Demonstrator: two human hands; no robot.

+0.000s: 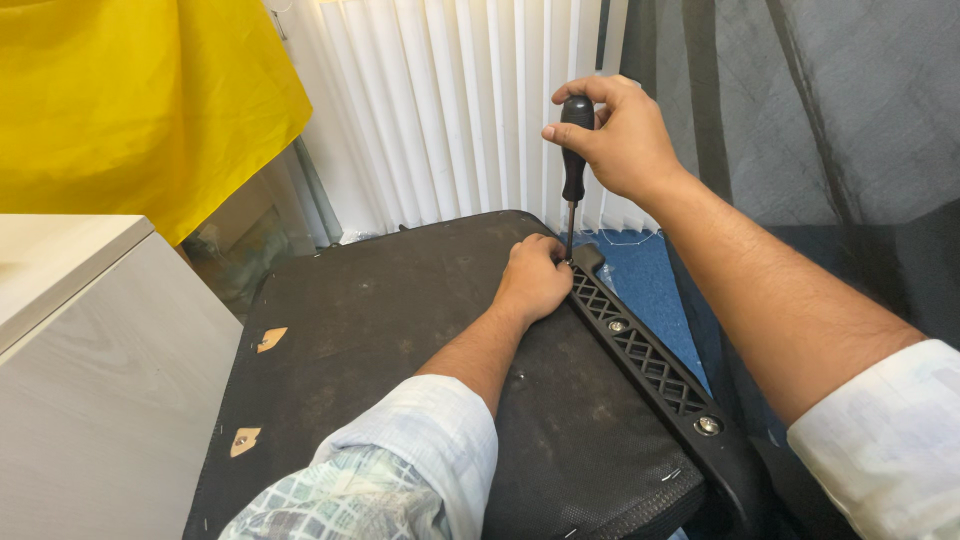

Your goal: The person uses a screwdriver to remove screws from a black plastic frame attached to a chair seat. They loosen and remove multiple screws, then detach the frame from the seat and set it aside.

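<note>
Right hand [622,135] grip closed on screwdriver [574,150], shaft vertical at frame centre, tip meeting black bracket [645,355] end; left hand [535,280] curled, pressing just beside tip.

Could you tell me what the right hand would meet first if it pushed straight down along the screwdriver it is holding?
The right hand holds the screwdriver upright, tip down. Straight down, it would first meet the far end of the black bracket, right beside the left hand's fingers. The exact contact point is hidden.
</note>
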